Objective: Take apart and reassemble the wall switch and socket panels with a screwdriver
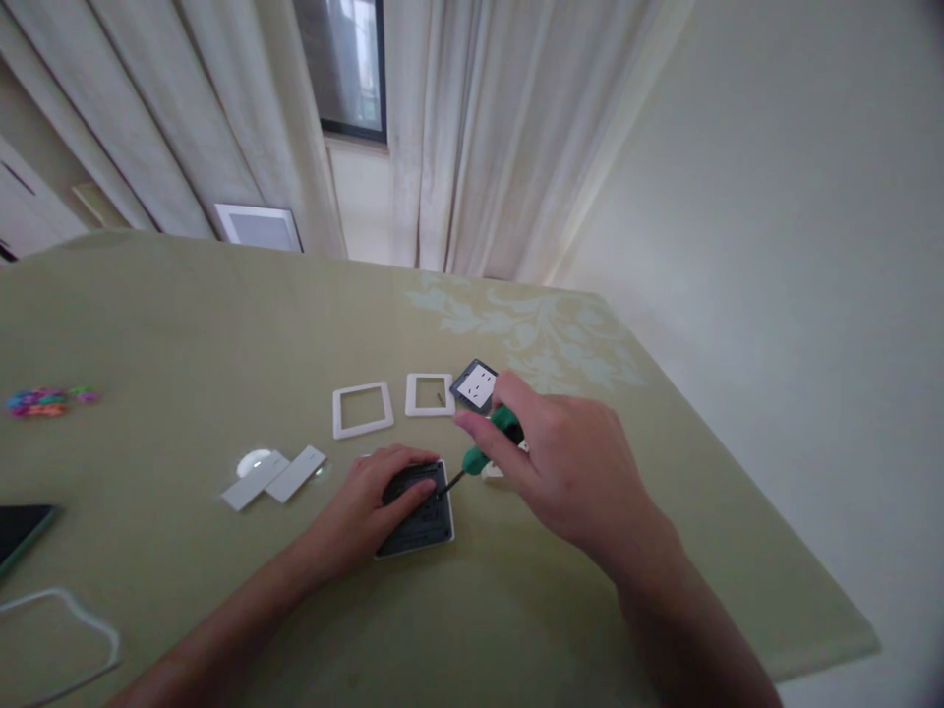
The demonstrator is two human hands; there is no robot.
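My right hand [557, 457] is closed around a screwdriver [474, 460] with a green and black handle. The screwdriver slants down to the left, and its tip meets the dark back of a wall switch panel [417, 531] with a white rim. Gripping that panel on the table is my left hand [387, 492], its thumb lying across the dark back and its fingers at the far left edge. A socket module [476, 385] with a white face sits just beyond my right hand. Partly hidden behind that hand is a small white piece [494, 472].
Two white frames [363, 410] lie beyond the panel, small screws [441, 398] inside the right one. White switch plates [276, 479] rest at left. Farther left are colourful small items [51, 400], a dark flat object [22, 531] and a white cable [110, 634]. A wall [796, 324] stands right.
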